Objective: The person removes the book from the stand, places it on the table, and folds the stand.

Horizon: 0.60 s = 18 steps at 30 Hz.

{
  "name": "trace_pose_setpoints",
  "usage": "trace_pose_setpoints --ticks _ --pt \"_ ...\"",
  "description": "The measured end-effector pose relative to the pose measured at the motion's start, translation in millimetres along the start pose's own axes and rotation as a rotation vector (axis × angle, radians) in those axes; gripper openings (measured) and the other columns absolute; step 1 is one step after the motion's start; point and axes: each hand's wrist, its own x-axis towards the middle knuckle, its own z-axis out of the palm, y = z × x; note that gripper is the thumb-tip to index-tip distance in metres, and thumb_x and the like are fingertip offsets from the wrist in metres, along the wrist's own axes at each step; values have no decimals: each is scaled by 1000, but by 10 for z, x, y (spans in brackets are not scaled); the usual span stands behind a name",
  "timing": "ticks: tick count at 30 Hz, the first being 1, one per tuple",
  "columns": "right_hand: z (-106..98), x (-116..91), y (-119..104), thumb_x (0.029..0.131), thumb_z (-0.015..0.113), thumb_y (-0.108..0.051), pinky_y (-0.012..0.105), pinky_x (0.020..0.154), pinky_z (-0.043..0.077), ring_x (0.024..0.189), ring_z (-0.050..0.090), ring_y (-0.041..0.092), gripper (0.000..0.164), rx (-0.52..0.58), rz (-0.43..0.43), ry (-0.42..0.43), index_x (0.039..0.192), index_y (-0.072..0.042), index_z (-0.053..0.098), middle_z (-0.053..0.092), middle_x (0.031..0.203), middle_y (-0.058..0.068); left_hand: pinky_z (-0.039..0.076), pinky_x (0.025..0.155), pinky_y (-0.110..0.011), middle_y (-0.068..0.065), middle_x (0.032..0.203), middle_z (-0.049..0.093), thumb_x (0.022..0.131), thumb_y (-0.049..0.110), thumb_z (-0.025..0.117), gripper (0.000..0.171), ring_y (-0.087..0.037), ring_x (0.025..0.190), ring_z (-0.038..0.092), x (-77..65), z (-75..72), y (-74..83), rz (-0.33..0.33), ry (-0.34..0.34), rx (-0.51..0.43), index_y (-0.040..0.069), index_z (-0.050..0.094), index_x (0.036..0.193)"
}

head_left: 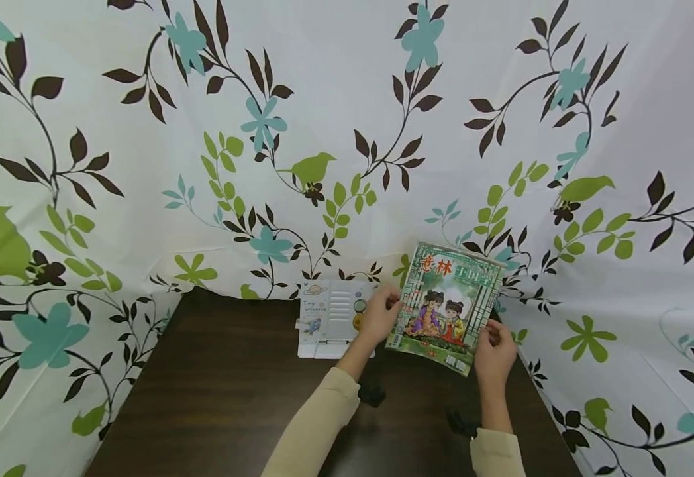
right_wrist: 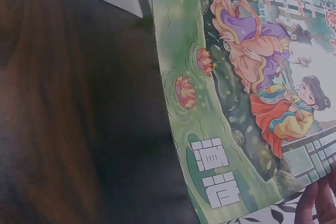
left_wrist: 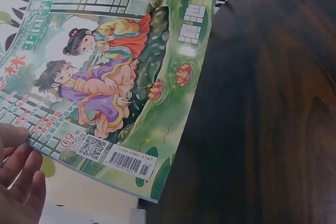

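Note:
A green illustrated magazine [head_left: 448, 301], with two cartoon figures on its cover, is held up tilted above the far right of the table. My left hand [head_left: 381, 315] pinches its left edge between thumb and fingers, as the left wrist view shows of the hand [left_wrist: 21, 177]. Along the opposite edge my right hand [head_left: 495, 351] grips the magazine; only some fingers of that hand [right_wrist: 317, 203] appear in the right wrist view. Partly behind my left hand stands a white book stand [head_left: 338, 305] printed "Tiny universe".
The dark brown wooden table [head_left: 216, 391] reaches back to a white cloth [head_left: 335, 79] with leaves, birds and blue flowers. This cloth hangs behind the table and along both sides. The book stand is close to the back edge.

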Motion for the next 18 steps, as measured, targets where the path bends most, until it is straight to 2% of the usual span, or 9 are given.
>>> trace_pose_setpoints --ticks 5,11,18 --pt "-45 -65 74 109 52 -16 12 74 41 91 52 -5 34 -43 -7 -7 135 -1 69 66 114 8 55 79 -30 -7 106 73 109 15 64 14 -12 91 65 -30 84 -76 -20 -8 12 7 73 117" --pt "-66 -76 173 108 55 -15 11 70 41 88 52 -5 32 -81 25 -14 133 -3 70 66 110 6 54 78 -30 -7 106 71 109 16 62 12 -12 92 64 -46 126 -129 -45 -53 -1 8 69 116" --pt "-102 -110 219 106 56 -14 14 67 42 84 53 -4 32 -105 72 -50 132 -4 71 64 106 0 58 90 -42 -11 122 68 113 17 54 23 -24 109 67 -60 162 -111 -102 -146 -17 6 66 129"
